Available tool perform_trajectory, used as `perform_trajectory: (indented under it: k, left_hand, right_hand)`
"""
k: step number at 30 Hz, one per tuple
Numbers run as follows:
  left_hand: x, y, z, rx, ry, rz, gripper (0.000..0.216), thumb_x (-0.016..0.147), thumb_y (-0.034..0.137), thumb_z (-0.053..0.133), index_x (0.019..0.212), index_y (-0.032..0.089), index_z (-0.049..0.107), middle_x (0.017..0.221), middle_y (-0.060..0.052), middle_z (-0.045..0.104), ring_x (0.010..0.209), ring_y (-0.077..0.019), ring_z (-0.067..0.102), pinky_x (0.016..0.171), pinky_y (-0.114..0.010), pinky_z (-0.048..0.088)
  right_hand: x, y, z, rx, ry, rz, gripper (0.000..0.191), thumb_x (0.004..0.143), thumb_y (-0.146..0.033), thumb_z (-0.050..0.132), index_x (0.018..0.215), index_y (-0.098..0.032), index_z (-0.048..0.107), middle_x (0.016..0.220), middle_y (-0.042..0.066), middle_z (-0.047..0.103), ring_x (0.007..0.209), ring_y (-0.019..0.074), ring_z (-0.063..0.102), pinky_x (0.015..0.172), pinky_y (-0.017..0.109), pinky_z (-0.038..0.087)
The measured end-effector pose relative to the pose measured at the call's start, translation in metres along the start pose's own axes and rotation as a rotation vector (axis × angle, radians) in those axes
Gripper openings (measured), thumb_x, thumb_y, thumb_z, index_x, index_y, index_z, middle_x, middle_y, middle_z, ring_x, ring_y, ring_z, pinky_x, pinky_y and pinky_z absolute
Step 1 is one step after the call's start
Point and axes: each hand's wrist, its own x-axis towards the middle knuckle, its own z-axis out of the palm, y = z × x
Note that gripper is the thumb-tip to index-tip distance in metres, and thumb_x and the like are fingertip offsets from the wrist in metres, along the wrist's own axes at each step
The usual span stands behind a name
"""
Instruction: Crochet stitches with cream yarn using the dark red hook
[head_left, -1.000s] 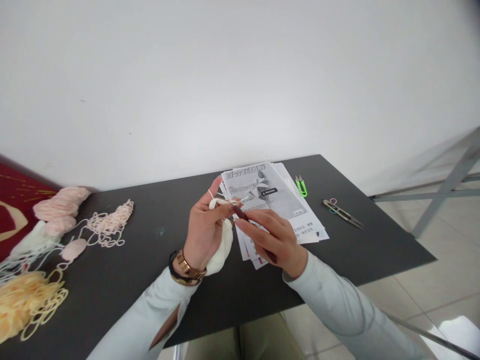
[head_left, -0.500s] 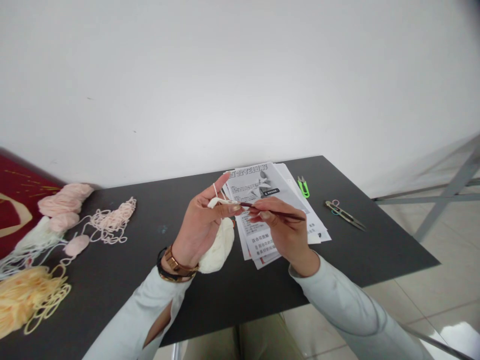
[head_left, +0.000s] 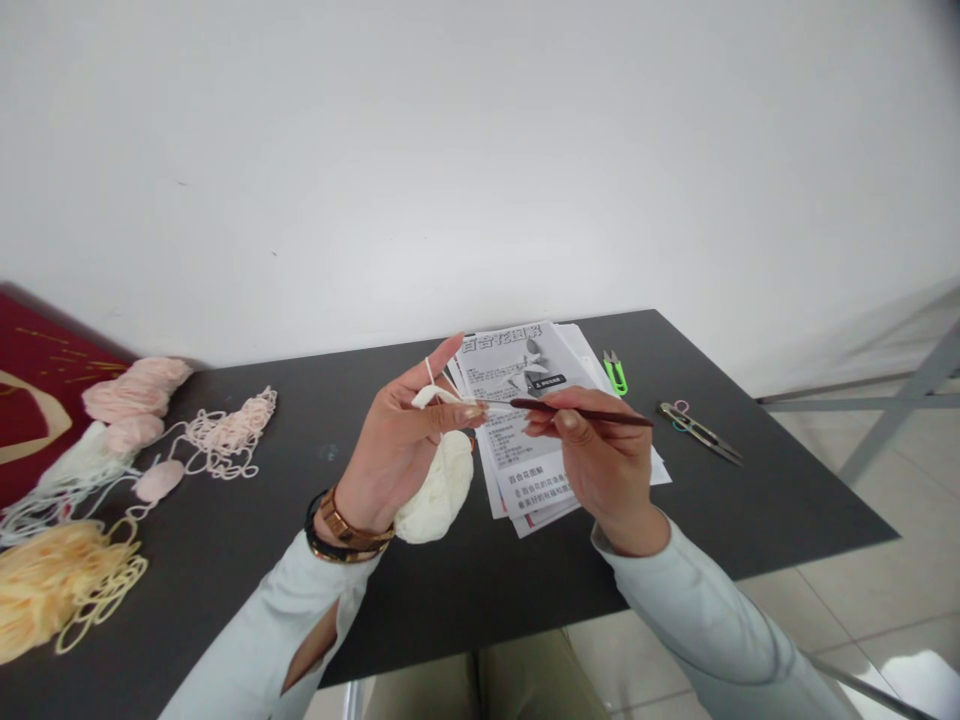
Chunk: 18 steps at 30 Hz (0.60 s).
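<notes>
My left hand pinches a small strip of white crochet work between thumb and fingers, with a strand of white yarn looped over the raised index finger. A crochet hook with a dark brown handle lies in my right hand, held like a pen. Its thin metal shaft reaches left to the strip at my left thumb; the hook's tip is too small to make out. Behind my left hand, a ball of white yarn rests on the black table, partly covered by the palm.
Printed sheets lie beneath my right hand. To the right are green thread snips and metal snips. Pink yarn, a loose pink tangle and yellow yarn lie left, near a red bag. A wall borders the table.
My right hand has moved right, away from my left, drawing the hook along so more of its metal shaft shows. My left hand keeps its pinch. The view has shifted slightly.
</notes>
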Motion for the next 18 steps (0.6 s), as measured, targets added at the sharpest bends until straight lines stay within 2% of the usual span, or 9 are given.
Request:
perform_trajectory:
  k: [7,18]
  left_hand:
    - [-0.001,0.005,0.001,-0.004,-0.091,-0.083,0.054,0.059,-0.002,0.08,0.109,0.017,0.076,0.058,0.002,0.071,0.058,-0.0121,0.068,0.062,-0.021,0.053]
    - [-0.002,0.012,-0.003,-0.008,-0.171,-0.242,0.056,0.057,-0.005,0.075,0.109,0.015,0.075,0.055,0.002,0.066,0.056,-0.0126,0.067,0.062,-0.021,0.055]
  right_hand:
    - [0.005,-0.003,-0.004,0.017,-0.05,-0.007,0.009,0.082,-0.026,0.076,0.09,-0.026,0.078,0.08,-0.001,0.075,0.068,0.01,0.073,0.064,0.019,0.064]
    - [0.008,-0.009,-0.01,-0.049,-0.117,-0.034,0.005,0.083,-0.026,0.075,0.088,-0.026,0.077,0.082,0.0,0.073,0.067,0.0117,0.071,0.064,0.024,0.065]
